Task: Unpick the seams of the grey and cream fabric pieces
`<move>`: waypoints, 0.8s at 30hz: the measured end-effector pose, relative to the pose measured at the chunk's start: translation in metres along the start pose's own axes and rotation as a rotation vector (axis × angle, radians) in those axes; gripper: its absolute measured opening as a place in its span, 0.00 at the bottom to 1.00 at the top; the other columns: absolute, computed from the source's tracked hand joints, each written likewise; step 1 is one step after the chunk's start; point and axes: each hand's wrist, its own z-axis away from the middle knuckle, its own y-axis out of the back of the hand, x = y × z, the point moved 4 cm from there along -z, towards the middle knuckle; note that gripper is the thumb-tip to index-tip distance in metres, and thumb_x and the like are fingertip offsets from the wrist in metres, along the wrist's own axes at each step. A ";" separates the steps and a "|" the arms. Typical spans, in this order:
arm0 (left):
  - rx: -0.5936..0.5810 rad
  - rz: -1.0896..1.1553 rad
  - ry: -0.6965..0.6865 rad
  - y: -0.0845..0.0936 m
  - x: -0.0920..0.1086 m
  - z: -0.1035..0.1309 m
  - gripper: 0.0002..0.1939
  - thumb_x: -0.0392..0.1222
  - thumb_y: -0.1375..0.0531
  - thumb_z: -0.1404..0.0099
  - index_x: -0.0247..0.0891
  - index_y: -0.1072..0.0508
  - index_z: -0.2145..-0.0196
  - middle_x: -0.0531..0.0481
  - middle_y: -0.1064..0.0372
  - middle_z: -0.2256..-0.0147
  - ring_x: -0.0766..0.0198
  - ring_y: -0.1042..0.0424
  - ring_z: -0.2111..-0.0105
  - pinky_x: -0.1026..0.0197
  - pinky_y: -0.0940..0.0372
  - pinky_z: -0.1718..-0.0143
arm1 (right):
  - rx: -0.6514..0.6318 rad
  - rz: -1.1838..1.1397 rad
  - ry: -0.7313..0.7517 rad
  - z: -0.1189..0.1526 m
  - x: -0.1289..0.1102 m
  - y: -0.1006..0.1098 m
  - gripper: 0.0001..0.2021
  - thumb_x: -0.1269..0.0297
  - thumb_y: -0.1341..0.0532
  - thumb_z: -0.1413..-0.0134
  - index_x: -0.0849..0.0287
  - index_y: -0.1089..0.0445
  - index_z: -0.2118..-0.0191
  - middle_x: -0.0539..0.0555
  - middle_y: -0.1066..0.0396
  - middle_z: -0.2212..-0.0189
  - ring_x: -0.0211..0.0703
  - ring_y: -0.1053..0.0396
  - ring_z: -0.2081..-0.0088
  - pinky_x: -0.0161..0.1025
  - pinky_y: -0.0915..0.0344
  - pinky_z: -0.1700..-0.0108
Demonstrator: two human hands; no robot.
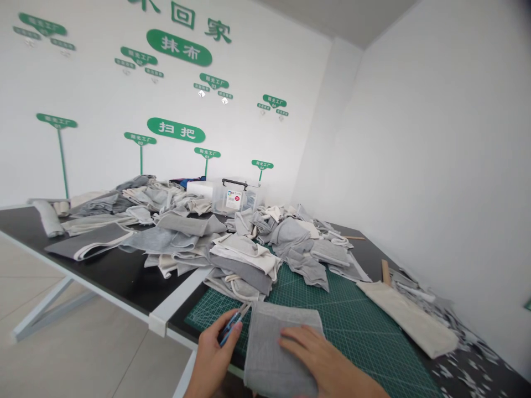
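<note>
My left hand [218, 345] is closed around a pair of blue-handled thread snips [234, 325]. Their metal tips reach the upper left corner of a folded grey cloth [265, 342]. On that cloth my right hand [307, 351] lies with fingers stretched out, pressing it flat. The cloth rests at the near edge of a green cutting mat [352, 320]. Just beyond it sits a stack of folded grey and cream cloths [244, 265].
Heaps of grey cloth [182, 226] cover the table's [136, 276] far side. A clear lidded box [224, 202] stands behind them. A cream cloth [409, 315] lies at right beside fabric scraps [468, 370]. A white wall [435, 138] borders the right side.
</note>
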 end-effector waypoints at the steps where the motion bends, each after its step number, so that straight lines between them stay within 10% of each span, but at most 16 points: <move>1: -0.003 0.005 0.002 0.000 0.000 0.000 0.19 0.52 0.39 0.39 0.36 0.23 0.56 0.45 0.24 0.57 0.53 0.26 0.56 0.58 0.31 0.54 | 0.024 0.006 -0.029 -0.001 0.003 0.003 0.38 0.45 0.39 0.49 0.49 0.49 0.35 0.57 0.49 0.35 0.57 0.50 0.36 0.54 0.56 0.35; 8: -0.037 -0.002 0.006 -0.001 -0.001 0.002 0.20 0.53 0.41 0.38 0.35 0.24 0.55 0.44 0.24 0.57 0.52 0.27 0.55 0.56 0.32 0.52 | 0.285 0.221 -0.141 -0.042 0.042 -0.003 0.28 0.61 0.46 0.40 0.56 0.48 0.35 0.60 0.42 0.40 0.52 0.44 0.40 0.53 0.52 0.37; 14: -0.059 0.005 0.032 0.002 -0.001 0.000 0.20 0.53 0.41 0.37 0.36 0.24 0.55 0.44 0.25 0.56 0.52 0.27 0.54 0.55 0.33 0.51 | 0.444 0.254 -0.175 -0.060 0.081 -0.026 0.14 0.76 0.50 0.42 0.58 0.29 0.60 0.54 0.31 0.63 0.43 0.33 0.59 0.39 0.37 0.53; 24: -0.098 0.020 0.059 0.001 -0.014 0.006 0.20 0.54 0.42 0.36 0.39 0.26 0.53 0.47 0.26 0.56 0.55 0.28 0.55 0.57 0.36 0.52 | 0.576 0.282 -0.373 -0.053 0.167 -0.019 0.13 0.74 0.52 0.40 0.61 0.31 0.62 0.57 0.33 0.64 0.47 0.34 0.59 0.43 0.38 0.52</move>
